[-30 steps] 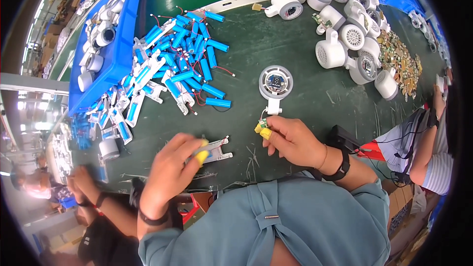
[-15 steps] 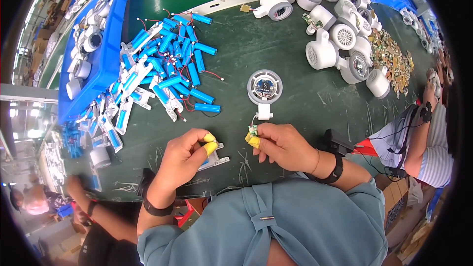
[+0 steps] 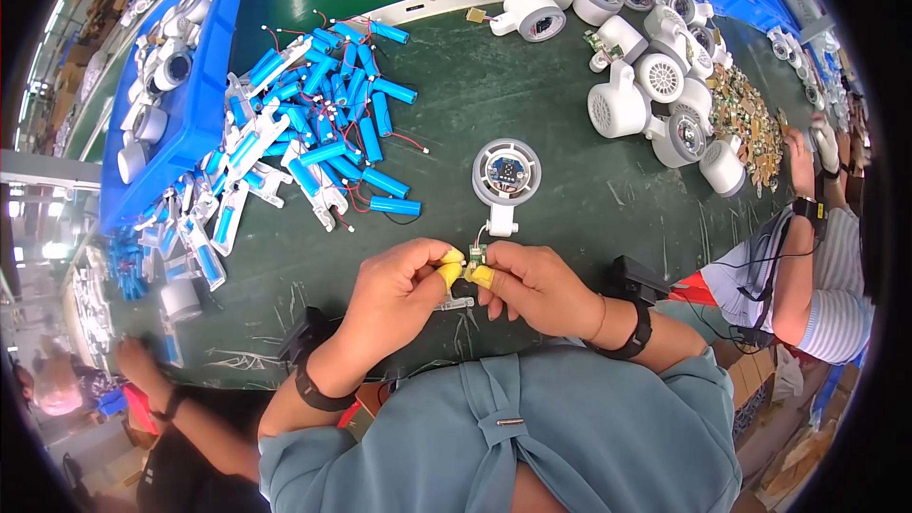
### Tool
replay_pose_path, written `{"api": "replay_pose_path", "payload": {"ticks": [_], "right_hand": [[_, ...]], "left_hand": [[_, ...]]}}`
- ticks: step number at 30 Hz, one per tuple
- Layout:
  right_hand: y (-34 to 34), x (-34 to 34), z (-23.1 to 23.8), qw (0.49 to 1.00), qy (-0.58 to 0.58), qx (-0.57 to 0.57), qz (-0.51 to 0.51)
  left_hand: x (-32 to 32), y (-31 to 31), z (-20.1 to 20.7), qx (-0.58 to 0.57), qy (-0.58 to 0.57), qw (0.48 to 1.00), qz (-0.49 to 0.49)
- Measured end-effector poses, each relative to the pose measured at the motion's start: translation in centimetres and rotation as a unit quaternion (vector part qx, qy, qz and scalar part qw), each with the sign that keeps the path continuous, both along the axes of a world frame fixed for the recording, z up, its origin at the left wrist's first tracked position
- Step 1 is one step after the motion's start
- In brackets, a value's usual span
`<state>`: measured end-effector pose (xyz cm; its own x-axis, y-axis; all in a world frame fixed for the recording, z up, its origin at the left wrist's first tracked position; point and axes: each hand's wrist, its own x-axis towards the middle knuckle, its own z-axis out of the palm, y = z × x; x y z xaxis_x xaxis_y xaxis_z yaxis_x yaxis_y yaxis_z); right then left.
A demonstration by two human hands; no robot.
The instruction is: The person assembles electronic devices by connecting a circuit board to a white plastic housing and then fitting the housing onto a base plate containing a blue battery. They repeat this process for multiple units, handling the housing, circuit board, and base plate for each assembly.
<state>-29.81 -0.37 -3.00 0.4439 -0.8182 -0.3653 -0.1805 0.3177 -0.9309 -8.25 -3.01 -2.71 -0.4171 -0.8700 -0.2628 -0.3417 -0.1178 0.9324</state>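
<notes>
My right hand (image 3: pixel 537 290), with yellow-covered fingertips, pinches a small green circuit board (image 3: pixel 477 254). A thin wire runs from the board up to a white fan head (image 3: pixel 506 174) with a grey rim, which lies just beyond my hands. My left hand (image 3: pixel 399 287), also yellow at its fingertips, is closed on a tiny pale piece like a white plug (image 3: pixel 464 263), mostly hidden by the fingers, right beside the board. Under both hands lies a white plastic handle shell (image 3: pixel 456 304), largely covered.
Blue cylindrical batteries (image 3: pixel 332 152) with red wires are heaped left, by a blue crate (image 3: pixel 180 161) of white parts. Fan heads (image 3: pixel 662 78) and a pile of small boards (image 3: pixel 746 119) lie right. A co-worker's arm (image 3: pixel 803 228) is at the right, another person's arm (image 3: pixel 204 427) lower left.
My left hand has moved up and right from the handle shell to meet my right hand at the circuit board. The right hand has shifted slightly left, still holding the board.
</notes>
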Motion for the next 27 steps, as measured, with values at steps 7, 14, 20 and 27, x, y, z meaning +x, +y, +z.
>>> {"api": "replay_pose_path", "payload": {"ticks": [7, 14, 20, 27], "right_hand": [[0.2, 0.1, 0.0, 1.0, 0.003, -0.013, -0.007], [0.2, 0.1, -0.3, 1.0, 0.004, -0.013, -0.007], [0.1, 0.0, -0.2, 1.0, -0.018, -0.003, -0.018], [0.2, 0.0, -0.3, 1.0, -0.01, -0.004, -0.019]], "left_hand": [[-0.6, 0.0, 0.5, -0.068, -0.021, 0.997, -0.014], [-0.8, 0.1, 0.4, -0.244, -0.088, 0.964, -0.063], [-1.4, 0.6, 0.9, -0.334, -0.126, 0.932, -0.064], [-1.3, 0.4, 0.6, -0.323, -0.11, 0.938, -0.066]]}}
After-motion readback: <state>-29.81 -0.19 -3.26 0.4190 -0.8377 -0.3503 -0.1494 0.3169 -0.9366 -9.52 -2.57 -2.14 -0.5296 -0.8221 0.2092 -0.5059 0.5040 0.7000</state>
